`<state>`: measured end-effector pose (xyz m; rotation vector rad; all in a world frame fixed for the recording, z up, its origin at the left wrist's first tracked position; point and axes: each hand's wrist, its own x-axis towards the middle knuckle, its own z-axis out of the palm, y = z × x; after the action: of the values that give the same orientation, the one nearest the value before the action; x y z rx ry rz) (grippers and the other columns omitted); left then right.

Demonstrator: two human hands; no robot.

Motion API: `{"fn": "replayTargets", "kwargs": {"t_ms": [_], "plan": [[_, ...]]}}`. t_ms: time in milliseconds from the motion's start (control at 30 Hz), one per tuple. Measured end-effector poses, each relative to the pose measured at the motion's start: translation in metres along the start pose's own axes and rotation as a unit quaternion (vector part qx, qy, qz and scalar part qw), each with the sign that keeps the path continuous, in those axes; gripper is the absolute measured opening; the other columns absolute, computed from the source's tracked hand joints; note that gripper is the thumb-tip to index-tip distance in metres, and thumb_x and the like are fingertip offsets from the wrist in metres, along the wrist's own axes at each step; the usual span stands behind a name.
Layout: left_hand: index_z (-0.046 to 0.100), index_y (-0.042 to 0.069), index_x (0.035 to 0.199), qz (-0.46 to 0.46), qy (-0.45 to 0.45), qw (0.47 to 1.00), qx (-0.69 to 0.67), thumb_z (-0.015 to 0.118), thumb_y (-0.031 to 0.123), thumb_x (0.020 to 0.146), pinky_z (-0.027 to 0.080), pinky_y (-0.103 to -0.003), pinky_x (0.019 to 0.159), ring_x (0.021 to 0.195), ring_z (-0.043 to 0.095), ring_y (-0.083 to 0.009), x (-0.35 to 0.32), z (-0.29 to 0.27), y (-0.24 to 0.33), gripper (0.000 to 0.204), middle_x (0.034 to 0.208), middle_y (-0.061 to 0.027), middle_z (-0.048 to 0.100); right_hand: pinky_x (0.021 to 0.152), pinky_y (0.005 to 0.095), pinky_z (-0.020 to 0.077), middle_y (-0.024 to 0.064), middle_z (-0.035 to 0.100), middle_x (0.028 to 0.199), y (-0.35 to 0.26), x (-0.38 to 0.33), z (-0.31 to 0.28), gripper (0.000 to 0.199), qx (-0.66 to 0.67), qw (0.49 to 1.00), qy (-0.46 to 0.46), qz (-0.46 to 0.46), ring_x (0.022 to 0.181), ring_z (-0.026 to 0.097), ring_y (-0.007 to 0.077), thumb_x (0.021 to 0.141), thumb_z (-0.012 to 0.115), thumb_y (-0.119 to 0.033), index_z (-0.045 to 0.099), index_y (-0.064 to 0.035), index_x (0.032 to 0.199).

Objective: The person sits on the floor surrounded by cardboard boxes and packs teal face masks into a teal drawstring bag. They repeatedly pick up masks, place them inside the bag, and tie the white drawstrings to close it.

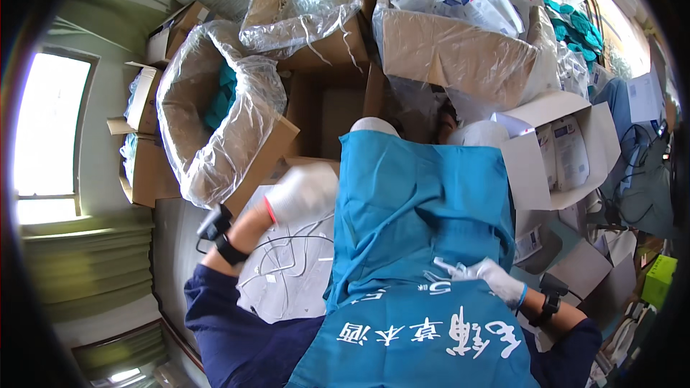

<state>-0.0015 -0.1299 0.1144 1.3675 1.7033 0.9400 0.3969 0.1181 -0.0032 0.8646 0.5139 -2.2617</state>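
Note:
A teal cloth (417, 208) with white printed characters lies spread over my lap and the surface in front of me. My left hand (302, 192), in a white glove, is closed on the cloth's left edge. My right hand (489, 276), also white-gloved, rests on the cloth's lower right part with its fingers stretched out, pinching a small fold. A clear plastic bag of tubing (287, 273) lies under my left forearm. Both wrists carry black bands.
Open cardboard boxes surround me: one lined with clear plastic (215, 115) at left holding teal items, one of white packets (460, 36) at the top, a white box of packets (568, 151) at right. A window (47, 129) is at far left.

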Motion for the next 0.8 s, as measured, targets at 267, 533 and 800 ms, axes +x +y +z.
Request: {"fn": "replayTargets", "kwargs": {"t_ms": [267,533,800], "plan": [[0.044,0.004,0.141,-0.171,0.228,0.952,0.113,0.075,0.031,0.084,0.048,-0.039,0.099,0.122,0.057,-0.0335,0.084,0.036,0.002,0.070,0.138,-0.0210,0.053,0.060,0.0221,0.0445,0.0059,0.056,0.090,-0.104,0.019,0.071,0.046,-0.016,0.947,0.038,-0.318,0.070,0.052,0.0094,0.104,0.045,-0.044,0.057,0.0001,0.112],[0.059,0.006,0.126,-0.028,0.180,0.967,0.177,0.078,0.031,0.078,0.030,-0.053,0.114,0.131,0.041,-0.0498,0.130,0.196,0.026,0.058,0.138,-0.0184,0.053,0.088,0.0277,0.0497,0.0035,0.062,0.103,-0.101,0.059,0.071,0.027,0.112,0.911,-0.051,-0.393,0.099,0.061,0.0133,0.104,0.050,-0.034,0.060,-0.0096,0.110],[0.057,0.004,0.092,-0.163,0.366,0.884,-0.240,0.051,0.012,0.096,0.051,-0.041,0.069,0.087,0.064,-0.0328,0.125,0.198,-0.041,0.011,0.090,-0.0155,0.062,0.102,0.0387,0.0467,0.0136,0.045,0.146,-0.103,0.063,0.088,0.062,0.134,0.912,-0.169,-0.348,0.125,0.053,0.0246,0.104,0.039,-0.050,0.037,-0.0073,0.149]]}}
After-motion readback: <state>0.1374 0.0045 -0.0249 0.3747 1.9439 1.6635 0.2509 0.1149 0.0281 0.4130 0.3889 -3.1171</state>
